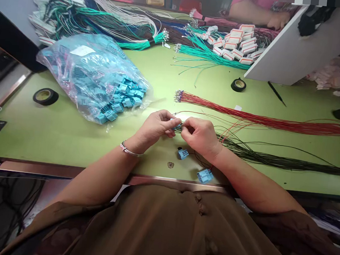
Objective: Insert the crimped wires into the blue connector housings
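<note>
Between thumb and fingers, my left hand (161, 126) grips a small blue connector (174, 124), mostly covered by the fingertips. Close against it, my right hand (201, 135) pinches at the connector's right side; a wire seems to be in its fingertips, though they largely hide it. Under and beyond the right hand runs a bundle of black wires (263, 157). Farther back lies a bundle of red wires (249, 116) with metal terminals at its left end. Two blue connectors with wires, one nearer (204, 175) and one farther (182, 154), rest below my hands.
A clear bag (81, 75) of blue connectors lies open at the left, beside a roll of black tape (45, 96). Another tape roll (238, 84) and a black pen-like tool (277, 93) are at the right. Green wire bundles (201, 50) line the back, near another person's hand (279, 21).
</note>
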Available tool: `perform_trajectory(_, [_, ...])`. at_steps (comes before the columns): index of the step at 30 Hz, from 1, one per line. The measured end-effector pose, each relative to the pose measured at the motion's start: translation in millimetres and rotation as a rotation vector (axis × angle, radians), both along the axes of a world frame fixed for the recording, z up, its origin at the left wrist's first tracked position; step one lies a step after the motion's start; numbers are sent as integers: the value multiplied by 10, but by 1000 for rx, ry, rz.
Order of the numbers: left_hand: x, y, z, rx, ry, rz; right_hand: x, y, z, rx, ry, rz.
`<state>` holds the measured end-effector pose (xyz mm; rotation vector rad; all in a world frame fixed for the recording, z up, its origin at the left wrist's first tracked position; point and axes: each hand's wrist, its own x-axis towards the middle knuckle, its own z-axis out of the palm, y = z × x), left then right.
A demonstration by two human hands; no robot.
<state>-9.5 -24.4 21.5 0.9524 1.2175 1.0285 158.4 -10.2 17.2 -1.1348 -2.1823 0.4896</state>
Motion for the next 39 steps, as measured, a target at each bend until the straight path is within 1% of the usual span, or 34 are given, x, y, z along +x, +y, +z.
perform_trajectory(3, [41,-23,7,18,72,-4,-44,-37,-14,25,-129,-48])
perform_trajectory(5, [13,-32,37,15,112,-16,-46,-49,12,5,-156,-42])
perform_trajectory(6, [-24,-34,63,8,134,-49,-33,-40,41,-36,-145,-9])
perform_trajectory(8, [-134,-36,137,-14,197,-181,15,25,122,-172,-107,116])
perform_trajectory(9, [-197,-38,179,-24,238,-270,42,86,167,-237,-92,178])
perform_trajectory(10, [-257,-39,220,-30,283,-355,64,164,206,-275,-89,209])
perform_trajectory(11, [-310,-42,255,-30,327,-425,77,257,235,-277,-107,202])
perform_trajectory(12, [-352,-43,283,-26,364,-476,75,359,250,-246,-144,162])
perform_trajectory(14, [-399,-45,308,-14,395,-541,24,568,224,-160,-265,64])
perform_trajectory(15, [-409,-43,307,-10,389,-564,-22,662,187,-141,-337,50])
perform_trajectory(18, [-422,-28,275,-6,321,-609,-178,858,38,-161,-480,115])
perform_trajectory(20, [-438,-10,244,5,257,-577,-235,903,-23,-169,-472,126])
perform_trajectory(22, [-449,11,207,29,174,-478,-225,880,-9,-163,-370,76])
perform_trajectory(25, [-418,41,141,72,9,-238,-118,730,133,-187,-100,-4])
perform_trajectory(27, [-364,54,97,60,-130,-120,-38,584,234,-223,58,1])
perform_trajectory(28, [-333,58,78,41,-197,-87,-5,512,265,-241,107,20])
perform_trajectory(30, [-278,62,49,1,-308,-56,39,391,276,-273,154,74])
perform_trajectory(32, [-245,63,30,-23,-367,-42,57,315,238,-294,161,106])
perform_trajectory(35, [-235,66,16,-52,-396,-45,61,271,184,-289,114,109])
perform_trajectory(39, [-246,65,14,-84,-394,-81,70,251,210,-251,50,88])
